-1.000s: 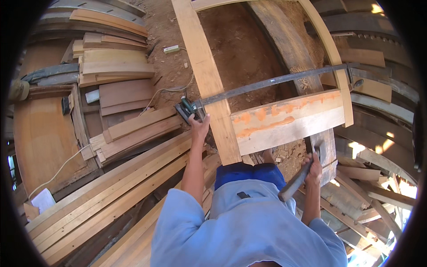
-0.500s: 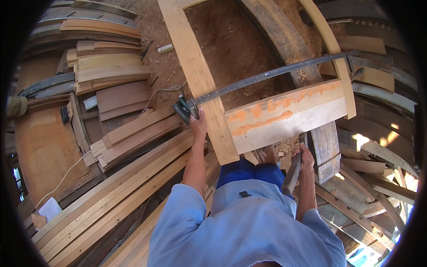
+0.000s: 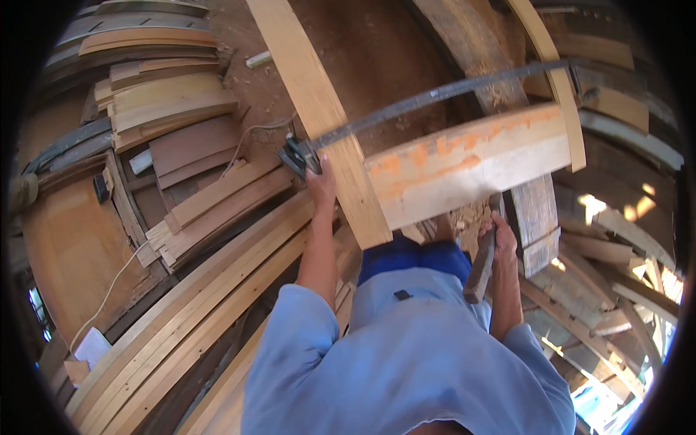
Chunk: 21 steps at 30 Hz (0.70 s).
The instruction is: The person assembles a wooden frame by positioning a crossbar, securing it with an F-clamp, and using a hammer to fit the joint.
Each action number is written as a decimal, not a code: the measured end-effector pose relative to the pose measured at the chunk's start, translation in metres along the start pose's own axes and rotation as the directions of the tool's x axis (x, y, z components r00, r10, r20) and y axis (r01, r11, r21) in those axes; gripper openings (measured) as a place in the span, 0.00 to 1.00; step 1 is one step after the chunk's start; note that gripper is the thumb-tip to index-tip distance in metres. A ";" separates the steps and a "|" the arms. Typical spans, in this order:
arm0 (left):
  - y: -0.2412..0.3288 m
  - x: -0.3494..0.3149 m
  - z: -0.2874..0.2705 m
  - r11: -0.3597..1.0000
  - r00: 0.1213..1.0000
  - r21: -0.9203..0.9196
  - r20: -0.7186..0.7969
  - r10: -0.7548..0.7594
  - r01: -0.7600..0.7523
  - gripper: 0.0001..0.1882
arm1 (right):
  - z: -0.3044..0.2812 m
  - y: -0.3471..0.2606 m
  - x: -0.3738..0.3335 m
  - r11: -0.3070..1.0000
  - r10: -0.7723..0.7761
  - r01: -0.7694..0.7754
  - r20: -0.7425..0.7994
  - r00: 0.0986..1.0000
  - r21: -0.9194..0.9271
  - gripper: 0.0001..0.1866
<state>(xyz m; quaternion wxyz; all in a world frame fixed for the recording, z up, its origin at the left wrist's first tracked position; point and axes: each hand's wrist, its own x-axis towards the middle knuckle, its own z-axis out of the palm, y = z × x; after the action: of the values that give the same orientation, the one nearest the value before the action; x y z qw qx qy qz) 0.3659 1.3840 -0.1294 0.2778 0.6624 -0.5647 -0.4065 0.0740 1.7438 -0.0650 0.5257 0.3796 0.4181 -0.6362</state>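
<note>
Beside frame (image 3: 304,80) and clamp (image 3: 438,95), planks (image 3: 206,297)

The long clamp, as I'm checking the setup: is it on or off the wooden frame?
On: the clamp spans the wooden frame from side to side. Cannot tell how tight.

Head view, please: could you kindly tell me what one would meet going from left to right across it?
Wide tan panel, stacked reddish-brown boards, the person's left hand, their right hand, pile of loose timber.
</note>
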 end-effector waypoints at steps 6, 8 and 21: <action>-0.019 0.006 0.005 0.994 0.999 -0.113 0.030 0.012 -0.009 0.27 | -0.005 0.004 -0.014 0.999 -0.027 0.026 -0.011 1.000 -0.026 0.10; -0.025 0.008 0.006 0.992 1.000 -0.125 0.026 0.002 0.001 0.27 | -0.013 0.013 -0.020 1.000 0.006 -0.007 -0.029 1.000 -0.031 0.11; -0.011 0.002 0.002 0.999 0.999 -0.042 0.033 0.013 -0.011 0.27 | 0.052 0.105 -0.009 0.916 0.387 -0.391 0.059 0.920 0.085 0.11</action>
<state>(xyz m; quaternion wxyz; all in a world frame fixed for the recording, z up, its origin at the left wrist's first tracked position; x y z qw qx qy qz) 0.3704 1.3842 -0.1402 0.2845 0.6462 -0.5646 -0.4275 0.1767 1.6881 -0.0515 0.6316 0.4667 0.2929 -0.5455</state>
